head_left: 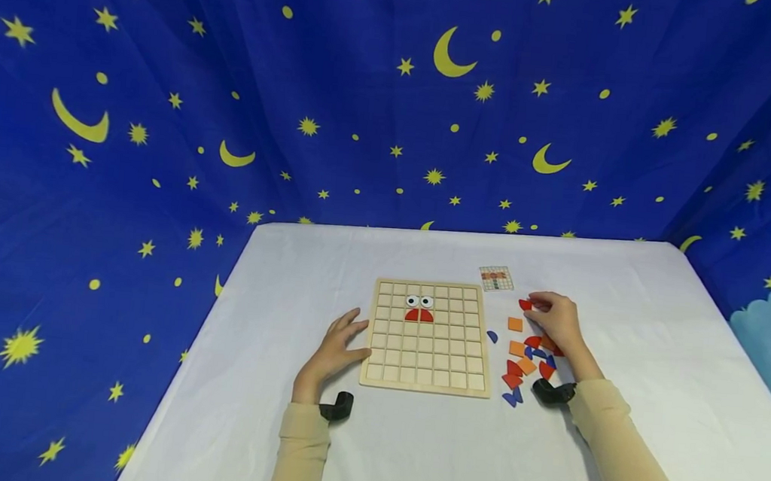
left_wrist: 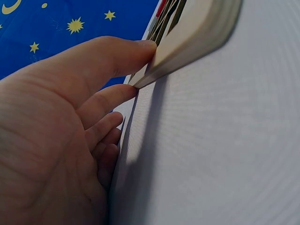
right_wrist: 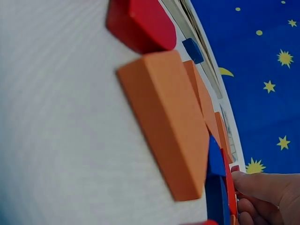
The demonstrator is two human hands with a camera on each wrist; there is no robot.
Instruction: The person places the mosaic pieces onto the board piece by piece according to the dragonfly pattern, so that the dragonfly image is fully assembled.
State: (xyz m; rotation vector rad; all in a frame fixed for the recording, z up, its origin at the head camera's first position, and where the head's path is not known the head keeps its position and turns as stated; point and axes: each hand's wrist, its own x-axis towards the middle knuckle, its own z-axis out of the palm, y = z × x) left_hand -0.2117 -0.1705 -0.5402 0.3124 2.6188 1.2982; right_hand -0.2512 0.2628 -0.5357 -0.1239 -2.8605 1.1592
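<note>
A square wooden grid board (head_left: 427, 349) lies on the white table, with two round eye pieces (head_left: 419, 301) above two red quarter-round pieces (head_left: 419, 316) in its upper cells. At the board's left edge, my left hand (head_left: 330, 357) touches the rim with thumb and a finger; the left wrist view shows the hand (left_wrist: 56, 108) against the board's edge (left_wrist: 187, 42). My right hand (head_left: 556, 322) pinches a red piece (head_left: 525, 305) between thumb and finger, right of the board. In the right wrist view the fingers (right_wrist: 265, 192) show at the lower right, by a red piece (right_wrist: 235, 168).
Loose orange squares (head_left: 515, 324), red pieces (head_left: 512, 381) and blue pieces (head_left: 492, 337) lie right of the board, several beneath and beside my right hand. A small pattern card (head_left: 496, 279) lies beyond the board's top right corner. A blue starry curtain (head_left: 369, 103) stands behind the table.
</note>
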